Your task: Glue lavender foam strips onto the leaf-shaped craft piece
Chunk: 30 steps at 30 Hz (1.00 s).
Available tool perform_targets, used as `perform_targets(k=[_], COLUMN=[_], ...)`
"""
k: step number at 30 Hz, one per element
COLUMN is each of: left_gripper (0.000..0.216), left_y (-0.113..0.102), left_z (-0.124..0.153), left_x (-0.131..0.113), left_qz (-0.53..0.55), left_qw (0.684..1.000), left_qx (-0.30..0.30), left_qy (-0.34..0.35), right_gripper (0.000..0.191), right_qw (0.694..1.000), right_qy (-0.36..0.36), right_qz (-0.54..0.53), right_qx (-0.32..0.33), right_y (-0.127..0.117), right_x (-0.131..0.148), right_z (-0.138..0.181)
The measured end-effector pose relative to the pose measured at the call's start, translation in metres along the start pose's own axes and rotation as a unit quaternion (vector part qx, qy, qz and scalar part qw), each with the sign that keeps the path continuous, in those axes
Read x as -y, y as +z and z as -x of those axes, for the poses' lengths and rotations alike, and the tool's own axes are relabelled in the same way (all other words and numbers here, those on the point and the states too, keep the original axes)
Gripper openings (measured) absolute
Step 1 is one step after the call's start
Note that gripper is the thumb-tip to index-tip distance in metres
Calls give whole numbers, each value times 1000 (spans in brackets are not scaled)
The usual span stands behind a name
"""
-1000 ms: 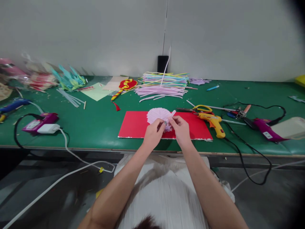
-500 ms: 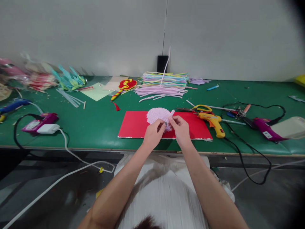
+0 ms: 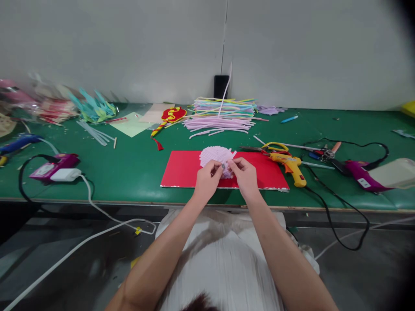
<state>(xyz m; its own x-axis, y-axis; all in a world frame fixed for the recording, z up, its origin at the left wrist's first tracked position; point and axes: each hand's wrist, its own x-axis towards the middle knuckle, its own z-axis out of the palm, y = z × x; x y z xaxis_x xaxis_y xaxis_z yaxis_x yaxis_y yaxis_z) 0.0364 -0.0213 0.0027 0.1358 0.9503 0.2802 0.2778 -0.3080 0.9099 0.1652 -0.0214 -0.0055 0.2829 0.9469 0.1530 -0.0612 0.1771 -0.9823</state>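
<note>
A rounded, ribbed lilac piece of pipe cleaners (image 3: 215,153) lies on a red board (image 3: 181,170) in front of me. My left hand (image 3: 206,179) is closed at its lower left part, thumb and forefinger pinched together. From the right, my right hand (image 3: 244,175) pinches a short lilac pipe cleaner (image 3: 234,153), whose end sticks up past the fingertips. Between the two hands, a small greyish spot shows on the lilac piece; what it is I cannot make out. The fingers hide part of the lower edge.
Right of the board lie scissors (image 3: 278,147), a yellow glue gun (image 3: 293,166) with its cord and pliers (image 3: 324,154). Behind are bundled pipe cleaners (image 3: 220,124), a phone (image 3: 221,86) and a red-yellow fan-shaped ornament (image 3: 173,114). A purple power socket (image 3: 55,166) sits left.
Both hands have shifted slightly on the lilac piece, the fingertips a little farther apart. The short pipe cleaner's end now shows less above my right fingers.
</note>
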Motion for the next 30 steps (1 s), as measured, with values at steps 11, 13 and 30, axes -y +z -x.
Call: perform_targets(k=[11,13,30], left_gripper=[11,15,12], left_y=[2,2,-1], left_z=[-3,-3,-4], left_x=[2,1,7], left_qz=[170,186,96], left_qw=[980,976,992], left_qx=[-57,-67,-50], left_qy=[-85,-94,-57], right_gripper=[25,26,27], right_qw=[1000,1000,1000], right_qy=[8,11,-1], right_qz=[-10,-12,7], right_qx=[-16,-19,0], right_y=[2,1,2], right_x=[5,3,4], right_z=[2,2,3])
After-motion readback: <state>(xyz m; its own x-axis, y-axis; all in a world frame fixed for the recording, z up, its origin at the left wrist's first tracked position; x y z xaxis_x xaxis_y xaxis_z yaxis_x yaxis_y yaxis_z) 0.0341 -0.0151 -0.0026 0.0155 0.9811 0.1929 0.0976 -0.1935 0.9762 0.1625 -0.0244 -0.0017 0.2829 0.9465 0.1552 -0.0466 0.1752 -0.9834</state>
